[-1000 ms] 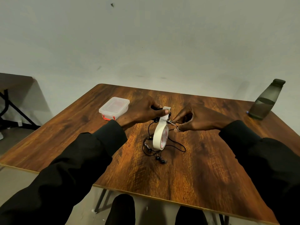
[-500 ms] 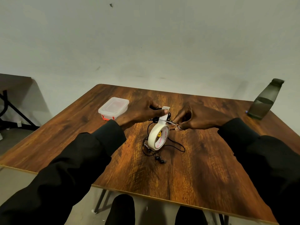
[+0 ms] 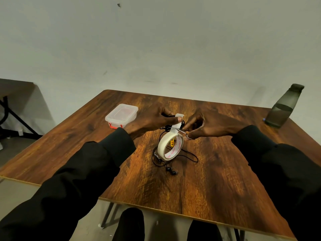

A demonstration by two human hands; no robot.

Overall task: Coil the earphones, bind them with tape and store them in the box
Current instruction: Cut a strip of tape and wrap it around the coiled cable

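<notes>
Pinches tape strip (image 3: 176,122) by its free end in left hand (image 3: 152,121), drawn steeply up from the tape roll (image 3: 167,146) standing on the bench (image 3: 217,185). Grips scissors (image 3: 183,130) in right hand (image 3: 208,126), blades crossing the strip from its right. Leaves earphones (image 3: 171,171) loose beneath the roll.

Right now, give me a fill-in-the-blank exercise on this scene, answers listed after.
The left hand pinches the free end of ____ pulled up from the roll.
The right hand holds small ____ at that strip.
The earbuds rest on the wooden ____.
The dark bottle stands at the far ____ corner.
Missing: tape; scissors; table; right.
</notes>
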